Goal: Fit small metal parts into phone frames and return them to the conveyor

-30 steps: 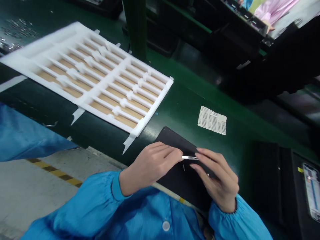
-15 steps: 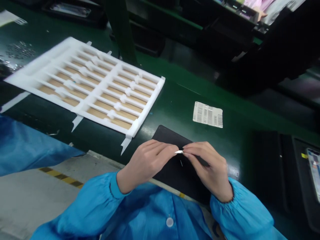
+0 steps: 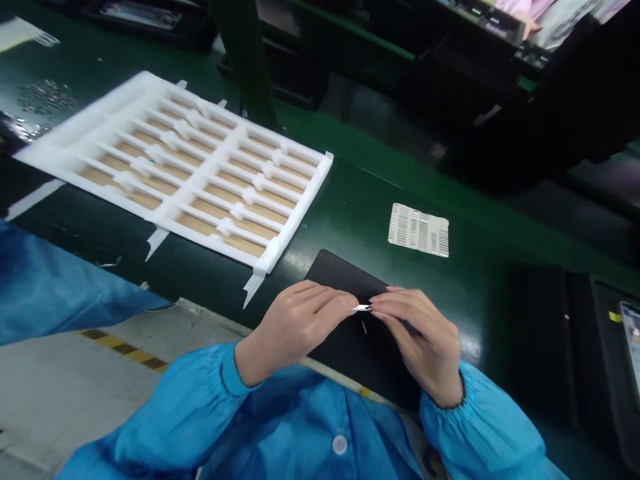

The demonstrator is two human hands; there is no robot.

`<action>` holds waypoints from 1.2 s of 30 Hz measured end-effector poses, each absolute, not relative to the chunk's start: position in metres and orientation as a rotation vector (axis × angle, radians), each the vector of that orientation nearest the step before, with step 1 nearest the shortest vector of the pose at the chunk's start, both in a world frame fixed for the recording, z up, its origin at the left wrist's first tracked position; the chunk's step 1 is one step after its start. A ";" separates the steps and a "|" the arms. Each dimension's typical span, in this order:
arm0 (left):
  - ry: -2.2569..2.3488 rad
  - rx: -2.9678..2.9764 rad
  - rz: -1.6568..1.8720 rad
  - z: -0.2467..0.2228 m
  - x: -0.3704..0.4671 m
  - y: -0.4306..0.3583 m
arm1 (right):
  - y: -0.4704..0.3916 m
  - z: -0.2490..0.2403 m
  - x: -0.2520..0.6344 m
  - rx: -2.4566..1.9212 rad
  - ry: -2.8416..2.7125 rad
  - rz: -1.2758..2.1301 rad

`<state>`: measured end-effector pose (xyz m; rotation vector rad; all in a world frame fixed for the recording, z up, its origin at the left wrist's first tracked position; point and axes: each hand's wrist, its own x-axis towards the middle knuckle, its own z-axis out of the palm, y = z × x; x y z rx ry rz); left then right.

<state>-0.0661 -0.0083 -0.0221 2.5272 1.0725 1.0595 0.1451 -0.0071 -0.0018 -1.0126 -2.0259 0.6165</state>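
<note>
Over a black mat (image 3: 350, 270), my two hands meet at a small white piece (image 3: 361, 308), whose kind I cannot make out. My left hand (image 3: 303, 323) is closed, pinching the left end between thumb and fingers. My right hand (image 3: 423, 333) is closed too, its fingertips pinched at the right end, where a tiny dark bit shows. Most of what lies between the fingertips is hidden. Just below, a thin light strip (image 3: 365, 327) lies on the mat.
A white foam tray (image 3: 165, 217) with slotted compartments is taped to the green table at left. A sheet of small strips (image 3: 419, 230) lies beyond the mat. Small metal parts (image 3: 46, 97) are scattered far left. Black trays (image 3: 605, 333) stand at right; another person's blue sleeve (image 3: 65, 287) reaches in at left.
My right hand has shifted slightly right, away from my left, so more of the white piece and a dark bit show. The whole view has moved a little.
</note>
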 end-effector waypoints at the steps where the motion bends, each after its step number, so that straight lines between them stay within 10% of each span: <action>1: 1.073 2.521 1.059 -0.022 -0.066 -0.008 | -0.007 -0.002 0.145 -1.015 -2.024 0.615; 26: 1.055 2.499 1.000 -0.024 -0.069 -0.013 | -0.020 -0.027 0.155 -0.844 -2.344 -0.022; 36: 1.083 2.613 1.032 -0.020 -0.066 -0.012 | -0.027 -0.010 0.143 -1.173 -1.820 0.531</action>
